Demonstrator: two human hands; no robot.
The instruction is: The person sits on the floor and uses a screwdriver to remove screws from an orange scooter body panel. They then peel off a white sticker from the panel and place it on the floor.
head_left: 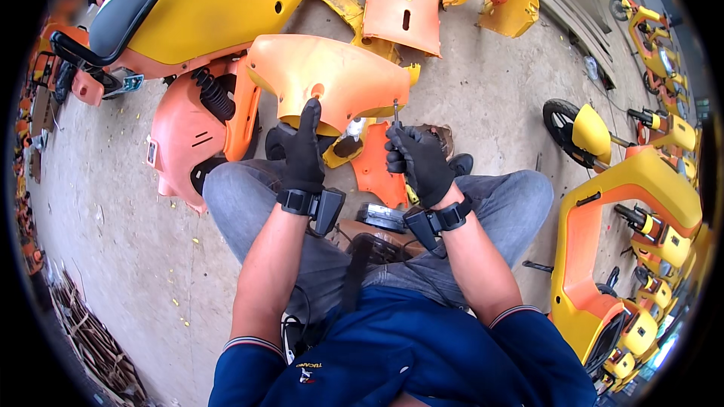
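Note:
In front of me is an orange scooter body panel point(343, 75) with a yellow underside and screw holes. My left hand point(304, 154), in a black glove, is at its near edge, one digit lying on the panel beside a round recess. The other left fingers are mostly hidden, seemingly under the edge. My right hand point(424, 162), also gloved, is closed around a screwdriver point(396, 111). The metal shaft points away from me, its tip by a hole near the panel's right end. A bit of yellow handle shows below the fist.
A yellow scooter body with a seat point(211, 15) stands at the far left, above a pink-orange front cover point(185, 139). Beyond the panel lie a long orange cover point(406, 0) and a yellow curved shell point(513, 11). A yellow-orange frame point(577, 234) and several scooters are at right.

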